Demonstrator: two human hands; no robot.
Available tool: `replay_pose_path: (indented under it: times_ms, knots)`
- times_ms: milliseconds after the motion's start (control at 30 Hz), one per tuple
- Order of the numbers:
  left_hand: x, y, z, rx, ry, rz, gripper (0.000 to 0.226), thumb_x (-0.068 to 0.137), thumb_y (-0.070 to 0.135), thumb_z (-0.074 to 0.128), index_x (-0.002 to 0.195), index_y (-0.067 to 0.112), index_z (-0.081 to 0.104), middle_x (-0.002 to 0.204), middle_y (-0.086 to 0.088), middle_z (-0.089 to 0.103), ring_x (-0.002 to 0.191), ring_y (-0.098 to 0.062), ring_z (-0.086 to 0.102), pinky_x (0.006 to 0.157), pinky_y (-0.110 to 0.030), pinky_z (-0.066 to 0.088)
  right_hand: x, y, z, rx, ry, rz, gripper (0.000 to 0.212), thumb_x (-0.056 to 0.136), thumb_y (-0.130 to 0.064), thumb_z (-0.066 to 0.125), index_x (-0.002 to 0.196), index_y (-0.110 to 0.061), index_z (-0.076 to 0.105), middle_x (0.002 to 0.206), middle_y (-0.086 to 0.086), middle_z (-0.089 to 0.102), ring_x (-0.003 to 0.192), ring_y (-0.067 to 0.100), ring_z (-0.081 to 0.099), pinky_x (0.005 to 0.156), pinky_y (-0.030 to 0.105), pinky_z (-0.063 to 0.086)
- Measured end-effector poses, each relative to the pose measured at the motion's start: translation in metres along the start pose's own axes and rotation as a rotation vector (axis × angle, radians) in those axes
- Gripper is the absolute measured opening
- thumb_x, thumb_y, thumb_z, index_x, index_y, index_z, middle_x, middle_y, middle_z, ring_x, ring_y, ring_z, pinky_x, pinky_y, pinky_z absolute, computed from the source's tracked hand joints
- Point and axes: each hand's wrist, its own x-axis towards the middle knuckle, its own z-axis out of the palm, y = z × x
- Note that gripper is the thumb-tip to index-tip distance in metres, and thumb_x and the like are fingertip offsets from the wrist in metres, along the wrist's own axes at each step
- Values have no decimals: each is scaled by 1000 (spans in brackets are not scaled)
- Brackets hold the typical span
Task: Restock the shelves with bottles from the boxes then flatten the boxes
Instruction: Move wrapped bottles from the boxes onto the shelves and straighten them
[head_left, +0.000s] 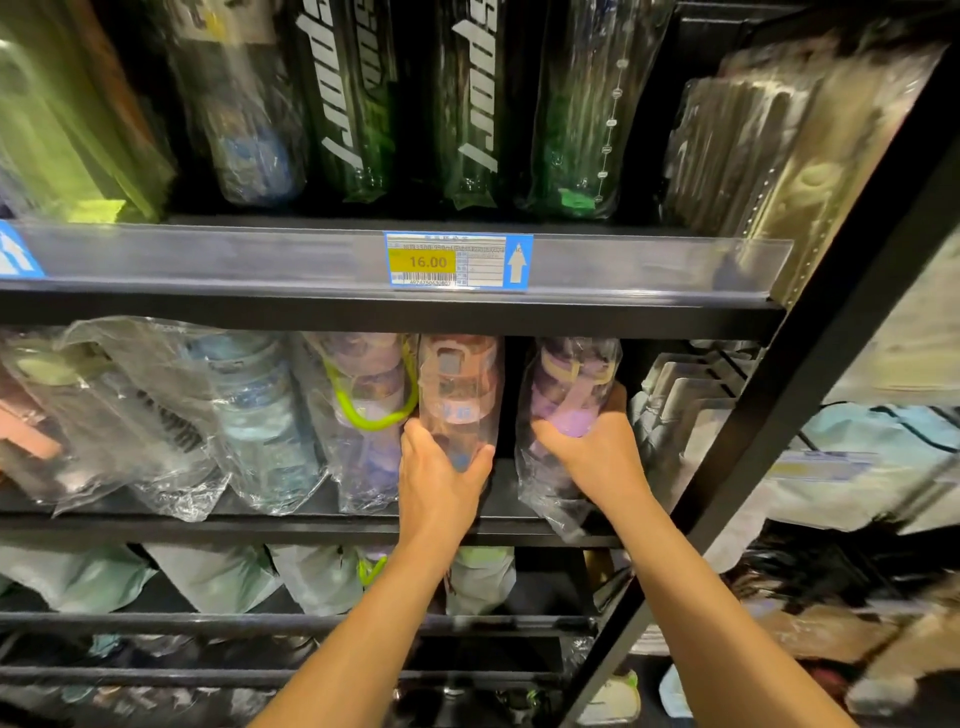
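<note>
Through the head camera I judge this to be the restocking step. My left hand is wrapped round a bagged pink bottle, fingers on one side and thumb on the other; it stands on the middle shelf, just beside the bottle with the green strap. My right hand clasps a bagged purple bottle below its lid; a gap separates it from the pink one, and the black upright is near. Both bottles stand roughly upright beneath the price tag. Next, I think, each wants pushing back and squaring into its row before I let go; the crinkled bags may snag on neighbours. I cannot make out the boxes, so flattening lies ahead.
</note>
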Motion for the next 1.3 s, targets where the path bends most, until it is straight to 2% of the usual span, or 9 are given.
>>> replay_pose_path:
  times_ms: [100,267,400,533,633,900,1067,1200,1300]
  knots:
    - [-1,0,0,-5,-6,7,65,87,36,82,128,5,41,130,-11,53,118,-33,57,94,-48,51,-9,-2,-4,36,21,-104,34,76,-34,86,91,-10,67,75,-9,70,67,3,68,61,10,47]
    - [1,-1,0,-7,-22,-12,68,84,37,84,126,6,40,132,-11,53,119,-34,58,87,-38,47,-18,-12,-7,16,59,-108,49,72,-37,90,105,-33,54,89,-15,71,84,-3,70,68,8,51]
    - [1,-1,-5,15,-68,-18,78,81,45,85,133,9,38,141,-10,51,126,-32,55,86,-34,43,-26,-17,-15,-83,33,-7,63,70,-50,91,111,-28,47,105,-14,60,92,-11,63,68,2,45]
    - [-9,1,-28,63,-118,38,91,88,48,76,157,13,28,157,-4,41,139,-26,46,103,-38,43,-43,-28,-31,-305,-17,47,82,77,-64,78,133,-20,37,134,2,48,122,20,54,92,30,48]
    - [-21,6,-55,143,-135,89,82,93,50,68,158,20,28,156,-2,42,136,-25,48,103,-40,45,-64,-47,-43,-572,-38,51,92,89,-59,68,156,-15,24,157,10,33,143,31,37,108,43,41]
    - [-66,58,-135,551,-90,384,49,99,52,53,142,29,55,137,7,62,124,-22,57,91,-40,49,-119,-122,-62,-847,-161,-192,70,98,-61,53,154,-24,33,152,-3,39,135,23,42,100,35,44]
    - [-70,120,-184,642,36,614,46,95,53,48,131,29,64,123,8,67,111,-25,60,77,-39,46,-132,-192,-77,-917,-40,-417,68,94,-65,46,150,-28,38,145,-8,45,129,19,45,94,32,42]
    - [-56,171,-210,720,72,734,51,94,57,42,133,31,61,130,8,62,119,-26,56,92,-43,49,-126,-245,-89,-915,71,-599,71,92,-67,42,151,-28,39,144,-8,48,127,19,49,95,34,43]
    - [-32,209,-216,768,122,778,49,96,58,42,135,32,59,132,6,61,121,-26,55,89,-41,49,-104,-274,-92,-857,132,-672,69,93,-62,48,151,-25,43,145,-5,48,128,22,49,98,35,43]
